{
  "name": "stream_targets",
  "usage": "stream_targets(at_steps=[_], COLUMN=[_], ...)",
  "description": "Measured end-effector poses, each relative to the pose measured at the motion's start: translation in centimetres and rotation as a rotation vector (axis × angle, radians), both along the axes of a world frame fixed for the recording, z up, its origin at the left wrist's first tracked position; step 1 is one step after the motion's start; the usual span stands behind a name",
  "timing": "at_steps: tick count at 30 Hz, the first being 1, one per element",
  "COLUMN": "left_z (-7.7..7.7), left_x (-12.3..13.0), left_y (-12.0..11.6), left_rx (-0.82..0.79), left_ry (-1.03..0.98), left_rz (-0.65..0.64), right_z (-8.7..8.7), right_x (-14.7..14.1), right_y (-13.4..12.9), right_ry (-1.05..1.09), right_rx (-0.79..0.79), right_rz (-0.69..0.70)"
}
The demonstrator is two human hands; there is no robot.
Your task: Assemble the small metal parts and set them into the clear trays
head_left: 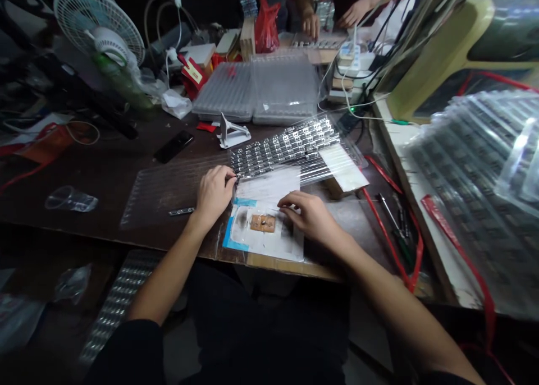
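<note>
Rows of small metal parts [278, 149] lie side by side on a clear ribbed tray in the middle of the table. At their lower left end, my left hand [214, 191] has its fingertips pinched against the nearest row. My right hand [309, 214] is closed in a pinch over the right part of a white sheet [269, 247] with blue tape; what it holds, if anything, is too small to name. On the sheet is a small brown block [263, 223]. A single metal strip [181, 211] rests left of my left wrist.
A phone [174, 146], a white stand [231, 133] and a clear cup [71, 200] are on the left. Stacked clear trays [286, 87] stand behind. Red straps and tools [391, 214] lie right. Another person's hands [310, 24] work at the far side.
</note>
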State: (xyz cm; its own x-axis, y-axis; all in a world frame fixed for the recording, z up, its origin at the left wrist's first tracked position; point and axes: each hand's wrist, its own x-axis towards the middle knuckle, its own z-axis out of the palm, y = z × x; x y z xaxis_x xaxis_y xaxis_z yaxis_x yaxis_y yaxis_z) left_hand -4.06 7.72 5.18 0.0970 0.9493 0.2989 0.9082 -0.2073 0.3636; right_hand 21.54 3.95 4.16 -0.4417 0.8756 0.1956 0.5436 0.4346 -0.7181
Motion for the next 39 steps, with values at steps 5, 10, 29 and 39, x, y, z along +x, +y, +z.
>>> stream_targets(at_steps=[5, 10, 29, 39], left_z=[-0.7, -2.8, -3.9, -4.0], left_x=[0.7, 1.9, 1.8, 1.8], left_y=[-4.8, -7.6, -7.7, -7.7], left_rx=[-0.087, -0.113, -0.034, -0.033], left_ry=[-0.335, -0.414, -0.344, -0.301], left_rz=[-0.170, -0.267, -0.390, -0.395], right_z=[-1.1, -1.5, -1.2, -1.3], right_x=[-2.6, -3.0, -3.0, -3.1], right_y=[-1.0, -0.8, -0.7, -0.8], right_ry=[0.014, -0.016, -0.065, -0.077], right_rx=[-0.065, -0.090, -0.124, -0.111], right_rz=[0.087, 0.041, 0.018, 0.051])
